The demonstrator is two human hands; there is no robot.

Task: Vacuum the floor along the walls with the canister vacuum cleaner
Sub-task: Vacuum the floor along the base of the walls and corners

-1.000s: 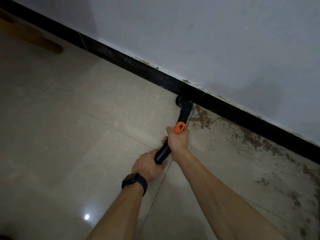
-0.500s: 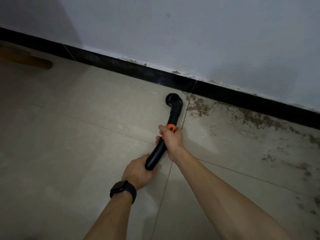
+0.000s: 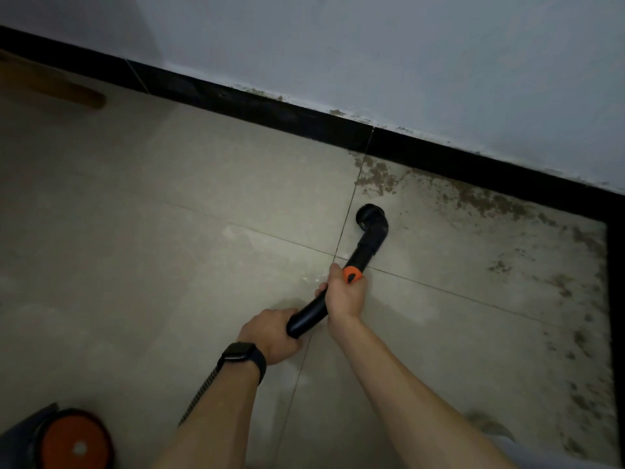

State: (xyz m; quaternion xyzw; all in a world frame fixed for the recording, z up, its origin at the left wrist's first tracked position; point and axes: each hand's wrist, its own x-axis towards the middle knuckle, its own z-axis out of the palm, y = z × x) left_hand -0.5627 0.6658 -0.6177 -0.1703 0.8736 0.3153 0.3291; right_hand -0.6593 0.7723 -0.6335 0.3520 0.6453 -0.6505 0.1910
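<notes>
Black wand (image 3: 314, 308) gripped by both hands; right hand (image 3: 345, 292) nearer brush head (image 3: 370, 220), axis pointing toward stained skirting (image 3: 473, 160), head short of it.

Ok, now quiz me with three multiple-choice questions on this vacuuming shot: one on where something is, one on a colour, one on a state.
1. Where is the brush nozzle relative to the baseboard? A pressed against it; B over the stained tile, apart from it; C raised onto the wall.
2. The collar on the wand is: A blue; B green; C orange.
3. Which hands grip the wand? A left hand and right hand; B right only; C neither.
Answers: B, tile shows between nozzle and baseboard; C, orange band by the right thumb; A, both hands wrap round it.
</notes>
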